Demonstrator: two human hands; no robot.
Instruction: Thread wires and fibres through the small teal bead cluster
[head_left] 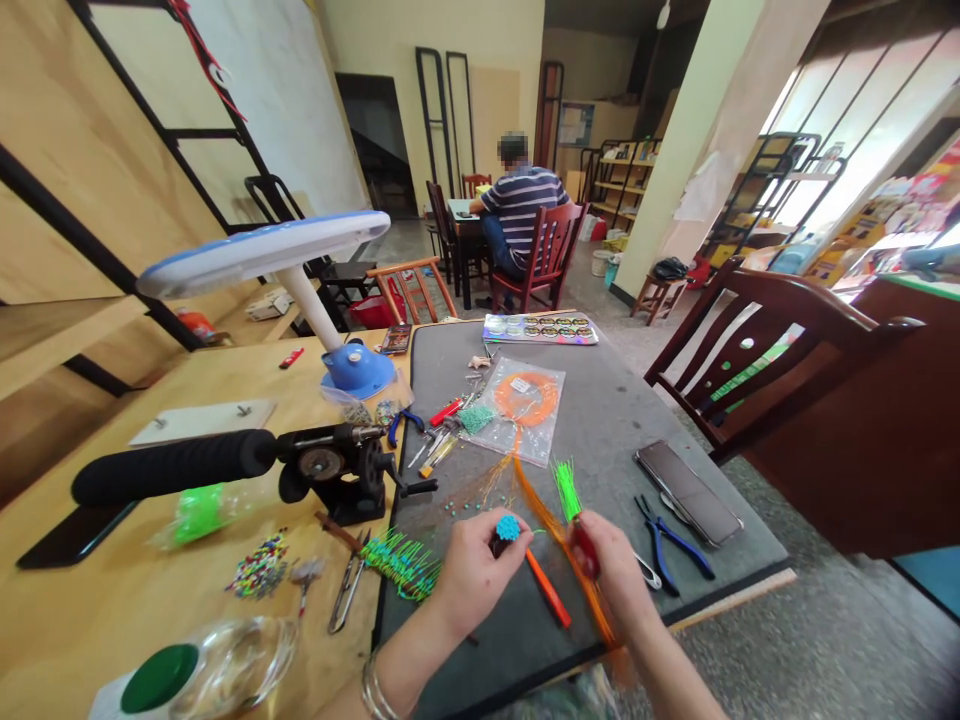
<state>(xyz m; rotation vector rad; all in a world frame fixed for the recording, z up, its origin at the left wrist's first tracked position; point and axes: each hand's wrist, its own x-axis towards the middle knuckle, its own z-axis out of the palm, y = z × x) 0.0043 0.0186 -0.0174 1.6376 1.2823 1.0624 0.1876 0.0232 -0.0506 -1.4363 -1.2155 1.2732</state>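
My left hand [474, 572] is closed around a small dark stick topped with a blue tufted ball [508, 527], held just above the grey mat [600, 440]. My right hand [615, 575] is closed on a red-handled tool [583, 548] together with a bunch of bright green strands [566, 490] that stick up from the fingers. Long orange strands [559, 545] run between my hands and trail toward the mat's near edge. An orange-red stick [547, 590] lies on the mat between my wrists.
A black hand-crank machine [330, 475] with a padded handle and a blue desk lamp [300, 265] stand on the wooden table. Blue pliers [671, 545], a phone [688, 492], a bag of orange cord [521, 405], snips [346, 590] and teal strands [401, 565] lie around. A person sits at a far table.
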